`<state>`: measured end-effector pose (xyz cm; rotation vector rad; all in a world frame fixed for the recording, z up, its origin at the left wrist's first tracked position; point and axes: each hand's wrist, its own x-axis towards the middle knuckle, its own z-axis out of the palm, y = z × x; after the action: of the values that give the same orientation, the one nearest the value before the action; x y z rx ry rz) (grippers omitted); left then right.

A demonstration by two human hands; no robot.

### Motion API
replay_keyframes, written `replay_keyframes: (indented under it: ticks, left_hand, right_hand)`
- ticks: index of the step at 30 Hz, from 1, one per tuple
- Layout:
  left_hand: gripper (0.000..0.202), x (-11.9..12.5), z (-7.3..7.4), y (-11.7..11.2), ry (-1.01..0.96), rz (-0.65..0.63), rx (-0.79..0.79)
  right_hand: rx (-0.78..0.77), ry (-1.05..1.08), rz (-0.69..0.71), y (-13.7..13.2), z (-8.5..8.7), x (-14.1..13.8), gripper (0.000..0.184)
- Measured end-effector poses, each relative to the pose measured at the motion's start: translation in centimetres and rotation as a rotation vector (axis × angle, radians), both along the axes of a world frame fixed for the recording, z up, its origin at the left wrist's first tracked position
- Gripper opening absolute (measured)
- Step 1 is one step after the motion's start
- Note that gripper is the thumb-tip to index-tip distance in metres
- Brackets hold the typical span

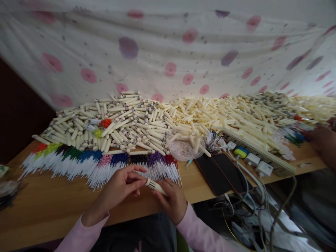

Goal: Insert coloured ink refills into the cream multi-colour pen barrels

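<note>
My right hand (174, 199) is closed around a cream multicolour pen barrel (155, 186) with dark slots near one end. It lies nearly level above the table's front edge. My left hand (128, 180) has its thumb and fingers pinched together at the slotted end; whether a small part is between them is hidden. Just behind both hands lies a row of white pen refills (112, 171), their ends grouped by colour: red, yellow, green, blue, pink, purple and others.
Behind the refills rises a heap of slotted pen barrels (136, 122), with plain cream tubes (210, 112) to its right. A clear bowl (183, 154), two phones (214, 175) and a power strip (280, 168) with cables stand right. Another person's hand (322, 143) is far right.
</note>
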<state>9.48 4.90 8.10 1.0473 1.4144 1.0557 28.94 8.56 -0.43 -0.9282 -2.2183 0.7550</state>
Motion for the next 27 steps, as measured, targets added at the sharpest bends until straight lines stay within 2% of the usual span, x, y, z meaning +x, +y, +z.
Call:
replay_keyframes:
  ticks: [5, 9, 13, 15, 16, 18, 20, 21, 23, 27]
  left_hand:
    - [0.019, 0.3, 0.2, -0.5, 0.11, -0.071, 0.072]
    - [0.019, 0.5, 0.5, -0.7, 0.126, -0.101, 0.098]
    - [0.021, -0.7, 1.1, -0.6, 0.168, -0.069, 0.104]
    - [0.022, -2.2, 1.1, -0.5, 0.238, 0.004, 0.124]
    - [0.023, -3.2, 1.0, -0.4, 0.311, 0.065, 0.136]
    - [0.024, -5.0, 0.4, -0.4, 0.596, 0.205, 0.118]
    - [0.022, -6.3, -0.5, -0.3, 0.947, 0.296, 0.016]
    - [0.02, -6.8, -1.0, -0.2, 1.059, 0.311, -0.04]
    - [0.014, -7.1, -2.0, 0.0, 1.157, 0.296, -0.133]
    - [0.012, -6.8, -3.2, 0.6, 1.209, 0.243, -0.216]
  right_hand:
    - [-0.011, -0.005, 0.019, 0.0, 0.3, 0.1, 0.033]
    - [-0.013, -0.01, 0.04, 0.0, 0.3, 0.1, 0.033]
    - [-0.028, 0.019, 0.032, 0.1, 0.1, 0.2, 0.036]
    - [-0.042, 0.038, 0.024, 0.2, 0.0, 0.2, 0.034]
    - [-0.046, 0.043, 0.024, 0.2, 0.0, 0.2, 0.033]
    - [-0.048, 0.04, 0.025, 0.2, 0.0, 0.2, 0.03]
    - [-0.049, 0.021, 0.037, 0.2, -0.1, 0.1, 0.028]
    - [-0.049, 0.015, 0.043, 0.2, -0.2, 0.1, 0.027]
    - [-0.045, 0.013, 0.052, 0.2, -0.4, 0.1, 0.025]
    - [-0.03, 0.024, 0.052, 0.3, -0.8, 0.1, 0.022]
